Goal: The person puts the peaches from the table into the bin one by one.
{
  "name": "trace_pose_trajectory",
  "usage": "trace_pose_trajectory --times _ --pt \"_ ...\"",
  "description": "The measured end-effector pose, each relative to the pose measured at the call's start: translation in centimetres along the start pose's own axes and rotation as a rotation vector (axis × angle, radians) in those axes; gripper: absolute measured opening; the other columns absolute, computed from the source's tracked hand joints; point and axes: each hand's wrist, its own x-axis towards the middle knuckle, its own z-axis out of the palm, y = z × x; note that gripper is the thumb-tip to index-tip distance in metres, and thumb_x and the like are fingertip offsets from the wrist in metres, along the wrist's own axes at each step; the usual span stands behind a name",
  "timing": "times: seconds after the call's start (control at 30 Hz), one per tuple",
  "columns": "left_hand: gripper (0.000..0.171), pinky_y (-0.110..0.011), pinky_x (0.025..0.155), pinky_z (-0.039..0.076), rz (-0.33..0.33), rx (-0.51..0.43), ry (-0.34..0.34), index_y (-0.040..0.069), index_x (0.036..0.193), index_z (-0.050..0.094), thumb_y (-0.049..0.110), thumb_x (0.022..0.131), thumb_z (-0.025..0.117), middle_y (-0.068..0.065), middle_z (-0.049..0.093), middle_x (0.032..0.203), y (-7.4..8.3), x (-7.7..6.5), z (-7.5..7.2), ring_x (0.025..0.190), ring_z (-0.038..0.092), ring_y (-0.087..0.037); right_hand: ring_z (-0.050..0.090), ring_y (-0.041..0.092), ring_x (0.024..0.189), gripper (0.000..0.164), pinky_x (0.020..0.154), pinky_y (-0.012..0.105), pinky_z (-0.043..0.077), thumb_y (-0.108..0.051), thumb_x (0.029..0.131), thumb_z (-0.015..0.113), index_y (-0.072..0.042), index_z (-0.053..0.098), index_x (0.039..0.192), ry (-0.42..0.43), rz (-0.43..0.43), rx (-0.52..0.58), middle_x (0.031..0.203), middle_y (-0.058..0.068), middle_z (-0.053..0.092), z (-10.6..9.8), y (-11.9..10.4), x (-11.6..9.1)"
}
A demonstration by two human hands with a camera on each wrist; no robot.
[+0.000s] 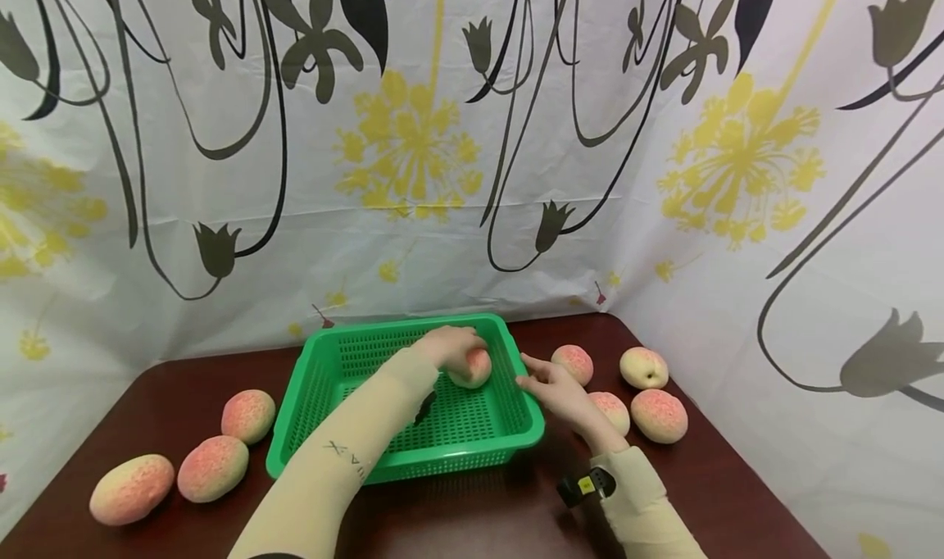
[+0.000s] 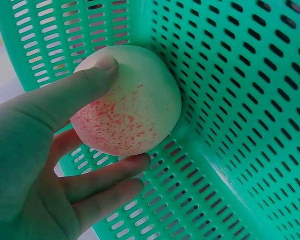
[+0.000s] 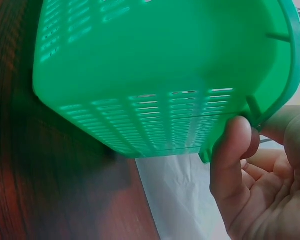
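A green plastic basket with slotted walls stands on the dark table. Inside it, at the right end, my left hand grips a peach. Seen from the left wrist, the thumb lies across the top of the peach and fingers curl beneath it, close to the basket's corner. My right hand is at the basket's right side. In the right wrist view its thumb and index finger pinch the basket's rim from outside.
Three peaches, one of them a long peach, lie on the table left of the basket. Several more, such as a pale peach, lie to its right, close to my right hand. A patterned curtain hangs behind the table.
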Motion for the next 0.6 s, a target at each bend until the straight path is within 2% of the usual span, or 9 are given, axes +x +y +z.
trace_pose_trajectory --times 0.2,0.37,0.47,0.6 --pt "0.053 -0.043 0.103 0.039 -0.016 0.056 -0.006 0.024 0.142 0.051 0.03 0.092 0.067 -0.004 0.039 0.151 0.0 0.0 -0.2 0.133 0.041 -0.026 0.058 0.015 0.068 0.06 0.064 0.034 0.049 -0.024 0.102 0.053 0.002 0.028 0.15 -0.001 -0.006 -0.009 0.081 0.01 0.064 0.0 -0.1 0.2" --pt "0.057 -0.043 0.105 0.037 -0.032 0.112 -0.021 0.027 0.146 0.045 0.036 0.093 0.064 -0.002 0.037 0.152 0.0 0.2 0.3 0.136 0.038 -0.025 0.056 0.014 0.064 0.06 0.063 0.032 0.048 -0.024 0.102 0.053 0.002 0.028 0.15 0.001 -0.016 -0.016 0.074 0.007 0.06 0.2 0.1 0.1" --pt "0.06 -0.044 0.105 0.036 -0.026 0.081 -0.03 0.027 0.148 0.043 0.036 0.093 0.065 -0.003 0.036 0.153 0.1 -0.3 0.2 0.138 0.035 -0.025 0.053 0.013 0.059 0.06 0.06 0.033 0.047 -0.025 0.102 0.053 0.002 0.028 0.15 -0.004 -0.008 -0.015 0.07 0.004 0.056 0.2 0.3 -0.1" --pt "0.062 -0.043 0.105 0.037 -0.001 -0.018 -0.018 0.025 0.148 0.042 0.032 0.092 0.067 -0.004 0.035 0.153 -0.4 -1.4 -1.1 0.139 0.033 -0.024 0.051 0.015 0.057 0.061 0.06 0.033 0.047 -0.025 0.102 0.053 0.001 0.027 0.151 -0.003 -0.002 -0.017 0.067 0.003 0.053 -0.1 0.2 -0.2"
